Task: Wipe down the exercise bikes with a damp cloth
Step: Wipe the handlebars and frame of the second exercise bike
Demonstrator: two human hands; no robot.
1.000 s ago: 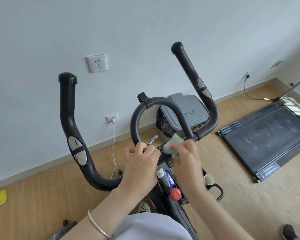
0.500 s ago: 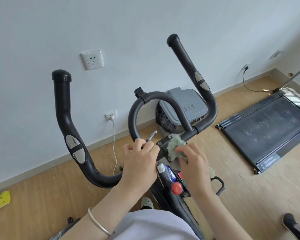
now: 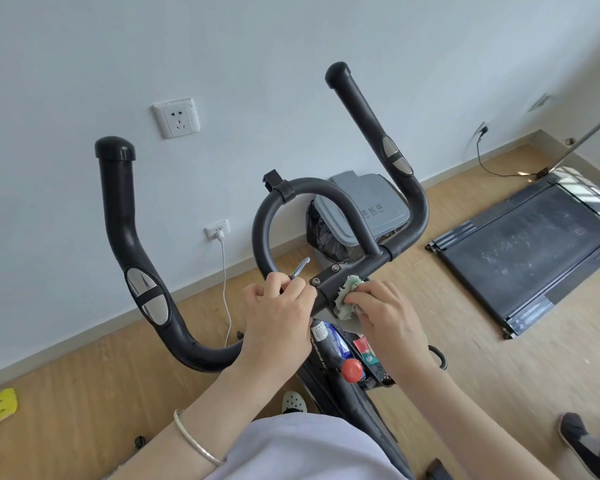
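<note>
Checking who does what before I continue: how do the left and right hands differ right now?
The left hand grips the bare handlebar; the right hand holds the cloth against the centre clamp. The left arm wears a bangle; the right shows none. Both sit at the handlebar's middle.

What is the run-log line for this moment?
step: wiping | left grip holds handlebar | right grip holds cloth against centre clamp
</note>
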